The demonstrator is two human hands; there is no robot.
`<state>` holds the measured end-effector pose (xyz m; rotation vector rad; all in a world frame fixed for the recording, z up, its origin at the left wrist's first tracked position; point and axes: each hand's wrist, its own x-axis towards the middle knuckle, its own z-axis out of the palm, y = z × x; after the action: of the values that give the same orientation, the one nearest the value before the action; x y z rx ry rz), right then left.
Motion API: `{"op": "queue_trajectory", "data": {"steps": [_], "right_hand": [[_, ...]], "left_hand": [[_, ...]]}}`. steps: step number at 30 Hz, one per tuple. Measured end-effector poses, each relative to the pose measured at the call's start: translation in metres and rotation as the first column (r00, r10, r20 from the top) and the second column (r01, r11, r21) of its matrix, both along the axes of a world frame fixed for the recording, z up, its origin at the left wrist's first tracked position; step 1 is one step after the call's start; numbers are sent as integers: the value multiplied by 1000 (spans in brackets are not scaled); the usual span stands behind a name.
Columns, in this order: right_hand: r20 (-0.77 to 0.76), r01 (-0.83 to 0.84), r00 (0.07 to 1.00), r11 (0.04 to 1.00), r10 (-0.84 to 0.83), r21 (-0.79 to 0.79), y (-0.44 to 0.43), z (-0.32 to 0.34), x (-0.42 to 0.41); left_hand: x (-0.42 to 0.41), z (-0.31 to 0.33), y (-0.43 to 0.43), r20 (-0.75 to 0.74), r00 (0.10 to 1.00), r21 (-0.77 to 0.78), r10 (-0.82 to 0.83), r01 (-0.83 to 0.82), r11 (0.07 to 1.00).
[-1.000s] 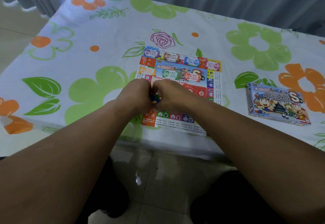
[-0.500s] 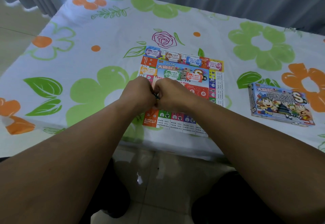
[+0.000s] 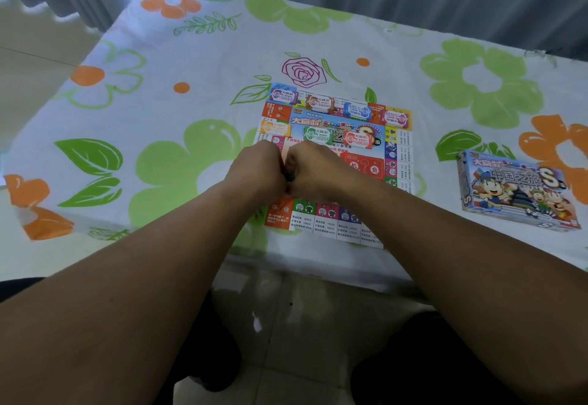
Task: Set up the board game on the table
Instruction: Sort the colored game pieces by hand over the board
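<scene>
left hand [image 3: 257, 170]: fingers curled in, knuckles pressed against the other hand, over the near half of the board; fingertips are hidden.
right hand [image 3: 318, 172]: same, a curled fist butted up to the left; both seem to pinch one small item between them.
small green item [image 3: 291, 178]: only a dark green sliver shows in the gap between the fists. Can't tell what it is; likely a packet or clump of game pieces being pulled apart.
board [image 3: 362, 166]: paper sheet lying flat on the tablecloth [image 3: 159, 86], its near edge close to the table edge.
money stacks [image 3: 316, 135]: seven small coloured bundles laid along the far rows of the board, just beyond the hands.
game box [image 3: 515, 194]: closed, well off to the right, apart from the board.
risk, burst: if the item gives way suddenly, small bits could scatter over the board or off the near edge to the floor.
risk, knock: hands jerking apart could hit the nearest stacks, the green and red ones.
risk, drag: the wrists look close over the thin sheet; a sideways pull may slide or crease it and shift the stacks.
risk, blind grip: the item sits hidden inside the fists, so a slip would be hard to catch.
</scene>
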<state>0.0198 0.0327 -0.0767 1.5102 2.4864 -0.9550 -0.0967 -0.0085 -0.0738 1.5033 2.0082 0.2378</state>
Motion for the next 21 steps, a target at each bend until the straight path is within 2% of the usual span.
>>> {"op": "queue_trajectory", "data": {"steps": [11, 21], "right_hand": [[-11, 35, 999, 998, -35, -43, -1, 1, 0], [33, 44, 999, 999, -43, -16, -4, 6, 0]], "left_hand": [[-1, 0, 0, 14, 1000, -24, -26, 26, 999], [1, 4, 2, 50, 998, -28, 50, -48, 998]]}}
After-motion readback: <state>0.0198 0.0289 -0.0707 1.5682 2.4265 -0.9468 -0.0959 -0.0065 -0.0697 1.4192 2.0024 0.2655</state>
